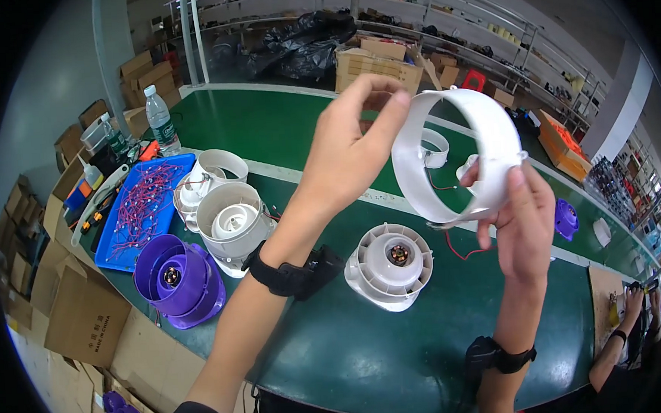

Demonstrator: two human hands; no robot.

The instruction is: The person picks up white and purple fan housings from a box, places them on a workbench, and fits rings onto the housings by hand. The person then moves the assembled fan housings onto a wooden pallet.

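A wide white plastic ring (500,134) is held up above the bench, tilted, with its opening showing. My right hand (525,219) grips its lower right wall, thumb outside. My left hand (353,145) is beside the ring's upper left rim, thumb and fingers pinched together; whatever is between them is hidden. A red wire (460,253) hangs below the ring. On the green bench under my hands stands a white fan base (390,267), with vanes around a copper-wound motor.
To the left are a purple fan base (177,282), white housings (230,219), a blue tray (134,247) of red wires and a water bottle (162,125). Smaller white rings (436,148) and a purple part (566,219) lie across the bench. Another person's arm (614,341) is at far right.
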